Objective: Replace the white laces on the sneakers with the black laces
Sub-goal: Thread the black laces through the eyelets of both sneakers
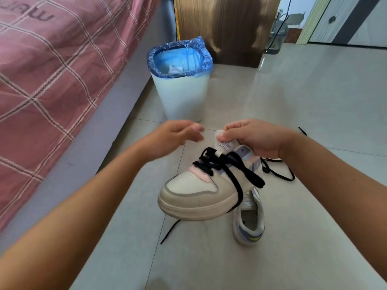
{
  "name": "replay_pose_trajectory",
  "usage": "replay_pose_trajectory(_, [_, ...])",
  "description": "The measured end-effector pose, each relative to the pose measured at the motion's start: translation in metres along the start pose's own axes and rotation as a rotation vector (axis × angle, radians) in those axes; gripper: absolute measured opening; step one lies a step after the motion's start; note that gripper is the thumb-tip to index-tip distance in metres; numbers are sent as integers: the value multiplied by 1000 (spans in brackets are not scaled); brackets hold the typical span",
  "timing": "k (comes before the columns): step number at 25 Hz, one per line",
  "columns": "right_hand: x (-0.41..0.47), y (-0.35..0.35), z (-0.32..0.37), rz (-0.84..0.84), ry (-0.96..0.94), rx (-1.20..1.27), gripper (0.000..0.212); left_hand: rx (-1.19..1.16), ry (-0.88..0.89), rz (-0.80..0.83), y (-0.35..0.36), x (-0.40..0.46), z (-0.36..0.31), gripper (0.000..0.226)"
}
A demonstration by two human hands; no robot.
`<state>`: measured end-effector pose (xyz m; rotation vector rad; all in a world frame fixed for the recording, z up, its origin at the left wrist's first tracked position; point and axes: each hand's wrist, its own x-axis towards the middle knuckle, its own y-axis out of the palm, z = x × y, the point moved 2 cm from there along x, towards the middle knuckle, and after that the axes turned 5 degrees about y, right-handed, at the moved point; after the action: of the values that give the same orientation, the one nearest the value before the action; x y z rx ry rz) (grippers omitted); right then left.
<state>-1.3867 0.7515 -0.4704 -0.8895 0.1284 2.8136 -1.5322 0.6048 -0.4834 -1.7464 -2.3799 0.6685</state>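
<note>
Your right hand point(257, 139) grips the black-laced sneaker point(201, 189) by its tongue, above the floor point(293, 122); your left hand point(176, 135) hovers alongside, fingers released, blurred.

Motion blurs the left hand point(177, 133), so how its fingertips lie cannot be read. The right hand point(255, 139) covers the heel of the lifted sneaker point(201, 191). That sneaker hides the toe of the second sneaker point(249, 225) below the right hand. A black lace point(278, 172) runs under the right wrist, its middle hidden.
</note>
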Motion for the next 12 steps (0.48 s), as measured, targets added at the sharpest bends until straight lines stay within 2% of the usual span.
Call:
replay_pose_trajectory(2, [3, 2, 4, 1, 4, -27, 24, -43, 101, 66, 17, -10, -17, 24])
replay_pose_trajectory(4, [5, 3, 4, -5, 1, -53, 24, -14, 76, 37, 17, -11, -20, 8])
replay_pose_trajectory(8, [6, 2, 0, -14, 14, -100, 30, 307, 31, 96, 9, -7, -9, 13])
replay_pose_trajectory(10, [4, -1, 1, 2, 14, -120, 32, 390, 47, 18, 3, -4, 0, 15])
replay_pose_trajectory(12, [1, -7, 2, 13, 9, -147, 29, 526, -9, -190, -16, 1, 17, 12])
